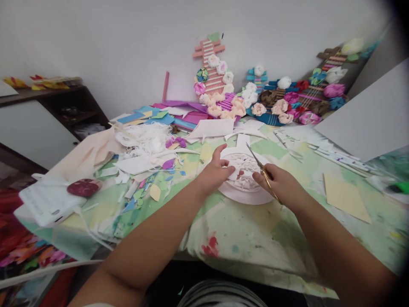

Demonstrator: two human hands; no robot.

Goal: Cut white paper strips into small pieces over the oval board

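A white craft piece (248, 198) lies on the table in front of me, with a rounded body, a raised ring filled with white strips, and a short neck at the far end. My left hand (217, 172) is over its left side, index finger raised and the other fingers curled in by the thumb. Something white shows at those fingertips, but its kind is unclear. In my right hand (281, 183) are gold-handled scissors (258, 161), their dark blades pointing up and to the left above the piece. The right fingertips are close to the white strips.
Paper scraps (155, 192) and a tangle of white string (145, 138) cover the left side. A white device (47, 200) with a cord sits at the left edge. Flower-decorated guitar shapes (217, 81) lean on the wall. Yellow paper (345, 196) and thin sticks (340, 157) lie right.
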